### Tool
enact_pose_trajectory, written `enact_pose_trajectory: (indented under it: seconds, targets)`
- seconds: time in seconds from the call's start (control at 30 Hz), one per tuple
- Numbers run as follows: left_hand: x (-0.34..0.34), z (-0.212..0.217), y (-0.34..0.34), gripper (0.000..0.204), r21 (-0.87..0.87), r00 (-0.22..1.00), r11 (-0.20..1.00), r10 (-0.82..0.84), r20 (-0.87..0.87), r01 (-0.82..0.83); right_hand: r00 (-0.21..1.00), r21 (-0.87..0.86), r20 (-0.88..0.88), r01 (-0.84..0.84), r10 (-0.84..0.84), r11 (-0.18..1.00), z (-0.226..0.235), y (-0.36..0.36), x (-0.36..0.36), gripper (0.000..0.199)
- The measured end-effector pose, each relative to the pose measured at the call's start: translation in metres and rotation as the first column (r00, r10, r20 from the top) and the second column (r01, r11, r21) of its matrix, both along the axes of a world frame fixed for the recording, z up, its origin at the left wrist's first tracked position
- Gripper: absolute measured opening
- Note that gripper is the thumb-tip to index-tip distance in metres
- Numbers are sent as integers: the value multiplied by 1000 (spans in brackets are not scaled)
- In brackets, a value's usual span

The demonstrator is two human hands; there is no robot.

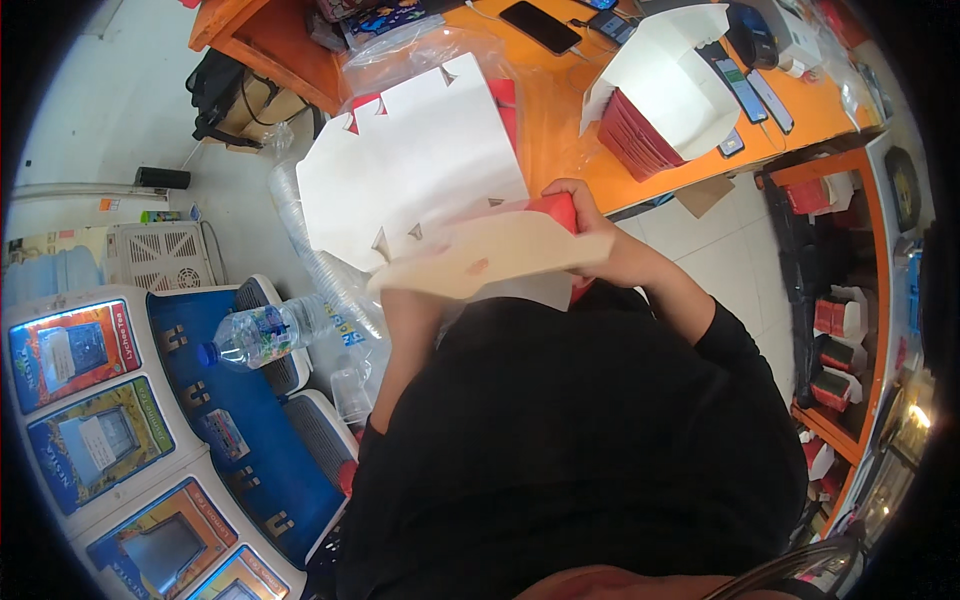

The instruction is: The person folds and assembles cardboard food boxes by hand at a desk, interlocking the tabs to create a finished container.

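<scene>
Orange worktop [612,190] at top, carrying a pile of flat white blanks [420,150] on clear plastic [400,62]. Risk, judged: slick plastic could let the pile slide if bumped. Held card panel [530,245] — pale, blurred, with a red part — sits before the body, above the pile's near edge. An uneven pinch might crease it. Long axis roughly left–right, right end slightly higher, red part rightward. Right hand [592,213] closed on that end; left hand hidden, grip cannot be told.
</scene>
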State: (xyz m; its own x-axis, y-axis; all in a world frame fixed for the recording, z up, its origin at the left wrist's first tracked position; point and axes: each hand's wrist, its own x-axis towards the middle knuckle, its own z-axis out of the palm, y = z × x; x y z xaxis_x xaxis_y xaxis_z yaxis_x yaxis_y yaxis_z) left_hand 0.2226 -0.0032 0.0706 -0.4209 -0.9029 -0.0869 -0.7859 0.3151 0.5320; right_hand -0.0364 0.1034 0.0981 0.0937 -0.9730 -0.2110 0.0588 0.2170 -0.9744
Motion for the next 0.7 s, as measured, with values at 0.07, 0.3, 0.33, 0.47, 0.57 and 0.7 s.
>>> enact_pose_trajectory:
  seconds: [0.07,0.3,0.33,0.47,0.57,0.7]
  targets:
    - [3,-22,-8,25,7,986,1000,-12,-166,13,1000,-22,-24,4,-4,1000,-3,1,0,75]
    - [-5,-77,-16,20,252,968,958,182,-175,-134,987,10,115,109,-110,994,-23,-1,-1,68]
    - [-11,-73,-11,26,227,956,956,227,-184,-183,987,26,105,123,-125,992,-20,0,-1,66]
    - [-10,-59,-12,23,12,987,999,34,-158,-32,981,30,91,168,-170,985,-17,3,-1,63]
    - [-2,-45,-15,20,496,833,868,303,-463,-39,948,56,219,225,-232,973,-15,3,-4,61]
    - [-7,-16,-21,40,641,691,747,371,-621,175,858,117,436,244,-271,963,1,4,-19,59]
